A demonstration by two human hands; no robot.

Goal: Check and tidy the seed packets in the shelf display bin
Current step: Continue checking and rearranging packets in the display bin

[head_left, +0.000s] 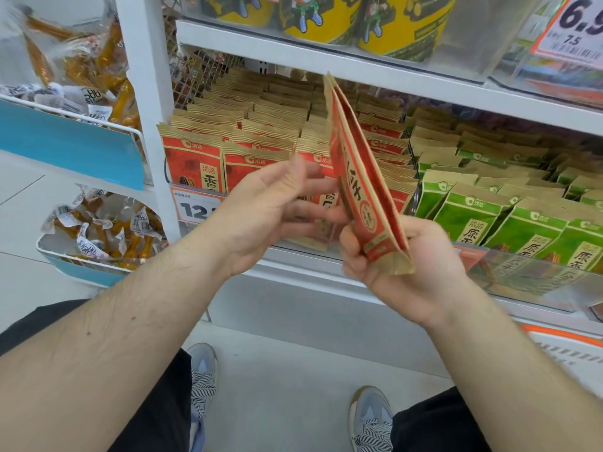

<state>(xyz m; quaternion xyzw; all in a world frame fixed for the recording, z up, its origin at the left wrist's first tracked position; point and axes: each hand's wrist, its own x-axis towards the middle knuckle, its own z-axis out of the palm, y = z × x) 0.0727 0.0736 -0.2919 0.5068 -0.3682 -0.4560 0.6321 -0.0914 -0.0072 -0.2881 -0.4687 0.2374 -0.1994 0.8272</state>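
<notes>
Shop aisle, white shelving unit; display bin with a clear front wall sits on the middle shelf. Red seed packets stand in rows at its left part, green packets at its right. Price tag clipped at the front edge, partly hidden by my wrist. Yellow tubs on the shelf above; side racks of wrapped snack sticks off to the left.

Right hand grips two or so red packets, the held packets, by their bottom seam, fingers and thumb curled round it. They stand nearly upright, edge-on to me, out in front of the bin and above its front wall. Left hand holds nothing: fingers straight and relaxed, tips just beside or touching the packets' face; contact cannot be settled.

Handling judgement: paper-faced bags, light, fairly stiff at the crimped seams, softer and bulging mid-body where the seeds sit. Not fragile, but corners crease. Best hold is a seam or the flat sides, not the belly. Surface looks matte, so slip is unlikely.

Step in hand, as I read it: inspecting, then reseating them in the red rows.
</notes>
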